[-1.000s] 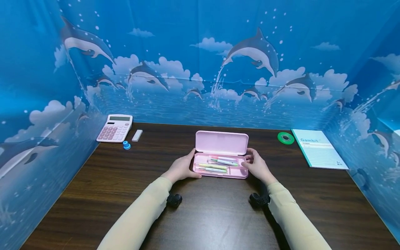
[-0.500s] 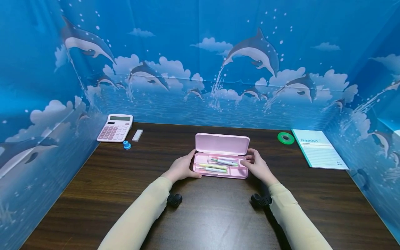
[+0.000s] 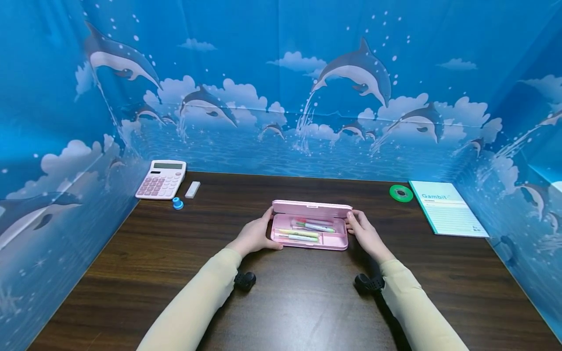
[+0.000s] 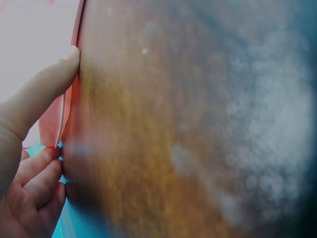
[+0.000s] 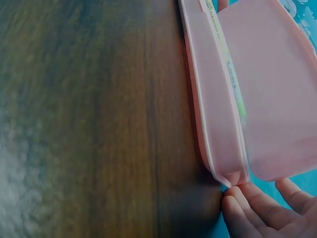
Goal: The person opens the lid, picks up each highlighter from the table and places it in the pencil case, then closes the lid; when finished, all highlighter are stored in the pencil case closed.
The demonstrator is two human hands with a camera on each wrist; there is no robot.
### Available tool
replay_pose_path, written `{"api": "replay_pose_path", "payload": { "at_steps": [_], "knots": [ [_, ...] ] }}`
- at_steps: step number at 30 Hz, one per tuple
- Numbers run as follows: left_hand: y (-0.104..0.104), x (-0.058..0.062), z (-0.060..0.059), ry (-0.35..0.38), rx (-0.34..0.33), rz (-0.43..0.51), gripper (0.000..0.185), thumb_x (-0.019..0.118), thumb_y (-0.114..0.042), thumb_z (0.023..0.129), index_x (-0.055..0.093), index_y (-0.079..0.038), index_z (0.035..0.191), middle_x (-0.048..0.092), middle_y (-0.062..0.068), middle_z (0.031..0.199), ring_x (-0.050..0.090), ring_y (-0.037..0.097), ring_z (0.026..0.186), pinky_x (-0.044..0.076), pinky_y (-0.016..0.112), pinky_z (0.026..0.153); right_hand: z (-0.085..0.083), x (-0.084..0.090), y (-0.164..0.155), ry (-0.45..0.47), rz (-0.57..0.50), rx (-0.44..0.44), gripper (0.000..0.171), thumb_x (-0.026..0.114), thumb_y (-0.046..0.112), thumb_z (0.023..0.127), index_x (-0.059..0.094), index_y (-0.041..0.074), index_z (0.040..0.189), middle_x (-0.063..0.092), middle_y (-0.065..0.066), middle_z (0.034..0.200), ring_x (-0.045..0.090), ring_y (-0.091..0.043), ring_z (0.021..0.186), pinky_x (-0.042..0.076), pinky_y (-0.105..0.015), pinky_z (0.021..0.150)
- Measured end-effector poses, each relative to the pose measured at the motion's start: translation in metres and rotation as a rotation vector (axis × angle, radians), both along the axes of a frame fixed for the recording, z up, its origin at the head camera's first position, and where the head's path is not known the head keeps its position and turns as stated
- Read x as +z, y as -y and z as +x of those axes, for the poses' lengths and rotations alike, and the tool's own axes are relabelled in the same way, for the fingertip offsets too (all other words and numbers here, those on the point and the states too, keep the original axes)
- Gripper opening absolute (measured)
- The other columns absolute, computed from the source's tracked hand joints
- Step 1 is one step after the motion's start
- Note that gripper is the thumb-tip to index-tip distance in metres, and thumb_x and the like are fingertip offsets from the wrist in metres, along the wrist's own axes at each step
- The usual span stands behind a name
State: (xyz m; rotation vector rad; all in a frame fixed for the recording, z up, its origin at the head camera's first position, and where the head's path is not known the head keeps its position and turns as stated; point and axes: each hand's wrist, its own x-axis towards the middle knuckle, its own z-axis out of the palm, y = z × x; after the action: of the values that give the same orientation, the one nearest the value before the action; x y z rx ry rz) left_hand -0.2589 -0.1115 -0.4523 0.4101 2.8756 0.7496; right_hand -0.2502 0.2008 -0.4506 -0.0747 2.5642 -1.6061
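An open pink pencil case (image 3: 335, 242) lies on the table, with several pastel pens (image 3: 299, 235) inside. Its hinged lid (image 3: 311, 208) leans partly down over the back of the base. My left hand (image 3: 251, 237) grips the left end, thumb on the front edge and fingers around the side. At the right end, my right hand (image 3: 365, 235) holds the lid's corner. In the right wrist view, one fingertip (image 5: 282, 184) meets the edge of the lid, while other fingers touch the corner of the base; the thumb is hidden there.
On the dark wood table (image 3: 298, 302), a calculator (image 3: 162, 180), a white eraser-like block (image 3: 192, 189) and a small blue object (image 3: 177, 203) sit back left. A green ring-shaped roll (image 3: 401, 193) and a notepad (image 3: 448, 208) lie back right. A dolphin-print backdrop (image 3: 281, 87) surrounds the table.
The lid has tilted down from near upright toward the base. My right hand has shifted from the base's right end up to the lid's corner. The left hand stays put.
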Motion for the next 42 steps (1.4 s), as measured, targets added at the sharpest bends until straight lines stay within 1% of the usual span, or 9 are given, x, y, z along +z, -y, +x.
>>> {"api": "replay_pose_path", "payload": {
  "at_steps": [3, 5, 12, 19, 24, 30, 35, 38, 42],
  "knots": [
    [0.0, 0.0, 0.0, -0.016, 0.003, 0.011, 0.115, 0.086, -0.043, 0.065, 0.017, -0.01, 0.151, 0.05, 0.01, 0.139, 0.051, 0.027, 0.123, 0.041, 0.043, 0.101, 0.0, 0.001, -0.002, 0.005, -0.062, 0.01, 0.063, 0.028, 0.047, 0.102, 0.029, -0.004, 0.139, 0.044, -0.031, 0.135, 0.049, -0.04, 0.122, 0.037, -0.047, 0.105],
    [0.0, 0.0, 0.0, -0.024, 0.006, 0.016, 0.113, 0.087, -0.042, 0.064, 0.02, -0.009, 0.149, 0.052, 0.01, 0.137, 0.053, 0.027, 0.12, 0.042, 0.043, 0.1, 0.002, 0.003, -0.003, 0.007, -0.073, 0.019, 0.063, 0.028, 0.048, 0.102, 0.03, -0.005, 0.138, 0.043, -0.03, 0.136, 0.048, -0.04, 0.123, 0.036, -0.047, 0.105],
    [0.0, 0.002, 0.001, -0.033, 0.005, 0.007, 0.107, 0.087, -0.04, 0.064, 0.026, -0.009, 0.146, 0.057, 0.014, 0.129, 0.057, 0.028, 0.114, 0.044, 0.043, 0.098, 0.002, 0.003, -0.007, -0.011, 0.117, 0.056, 0.064, 0.046, 0.048, 0.097, 0.039, 0.001, 0.139, 0.046, -0.023, 0.137, 0.047, -0.036, 0.123, 0.035, -0.05, 0.106],
    [0.002, 0.003, 0.0, -0.039, -0.05, -0.032, 0.111, 0.085, -0.042, 0.066, 0.021, -0.011, 0.151, 0.053, 0.015, 0.135, 0.054, 0.029, 0.119, 0.042, 0.043, 0.1, 0.001, 0.001, -0.013, -0.017, 0.179, 0.157, 0.074, 0.058, 0.044, 0.091, 0.034, 0.0, 0.145, 0.041, -0.025, 0.143, 0.043, -0.038, 0.13, 0.035, -0.05, 0.106],
    [0.003, 0.003, -0.004, -0.024, -0.081, -0.051, 0.111, 0.083, -0.046, 0.067, 0.02, -0.011, 0.152, 0.05, 0.016, 0.138, 0.052, 0.03, 0.122, 0.042, 0.043, 0.1, 0.001, 0.001, -0.016, -0.038, 0.185, 0.22, 0.078, 0.063, 0.039, 0.09, 0.029, -0.004, 0.146, 0.037, -0.026, 0.145, 0.042, -0.038, 0.131, 0.036, -0.048, 0.105],
    [0.009, 0.005, -0.006, 0.056, -0.122, -0.02, 0.111, 0.076, -0.058, 0.071, 0.016, -0.014, 0.154, 0.041, 0.014, 0.146, 0.046, 0.029, 0.129, 0.038, 0.044, 0.104, 0.0, -0.001, -0.019, -0.028, 0.157, 0.256, 0.085, 0.07, 0.036, 0.085, 0.028, -0.005, 0.146, 0.038, -0.025, 0.145, 0.043, -0.036, 0.131, 0.038, -0.047, 0.103],
    [0.014, 0.009, -0.006, 0.105, -0.14, -0.006, 0.102, 0.069, -0.059, 0.077, 0.016, -0.018, 0.154, 0.036, 0.012, 0.15, 0.042, 0.028, 0.133, 0.036, 0.044, 0.106, -0.001, -0.003, -0.02, -0.028, 0.164, 0.278, 0.088, 0.073, 0.035, 0.083, 0.028, -0.006, 0.146, 0.037, -0.025, 0.145, 0.044, -0.036, 0.13, 0.04, -0.046, 0.101],
    [0.016, 0.011, -0.006, 0.103, -0.144, 0.0, 0.097, 0.067, -0.058, 0.08, 0.019, -0.016, 0.153, 0.035, 0.012, 0.151, 0.04, 0.029, 0.134, 0.035, 0.045, 0.107, -0.001, -0.003, -0.02, -0.024, 0.164, 0.286, 0.09, 0.074, 0.035, 0.082, 0.027, -0.006, 0.146, 0.036, -0.025, 0.146, 0.043, -0.036, 0.13, 0.04, -0.046, 0.101],
    [0.015, 0.013, -0.007, 0.088, -0.155, 0.014, 0.097, 0.069, -0.056, 0.079, 0.022, -0.013, 0.152, 0.036, 0.012, 0.15, 0.039, 0.028, 0.135, 0.035, 0.045, 0.107, -0.001, -0.002, -0.021, -0.022, 0.155, 0.296, 0.091, 0.075, 0.035, 0.081, 0.027, -0.006, 0.147, 0.034, -0.025, 0.147, 0.042, -0.036, 0.131, 0.039, -0.046, 0.102]
  ]
}}
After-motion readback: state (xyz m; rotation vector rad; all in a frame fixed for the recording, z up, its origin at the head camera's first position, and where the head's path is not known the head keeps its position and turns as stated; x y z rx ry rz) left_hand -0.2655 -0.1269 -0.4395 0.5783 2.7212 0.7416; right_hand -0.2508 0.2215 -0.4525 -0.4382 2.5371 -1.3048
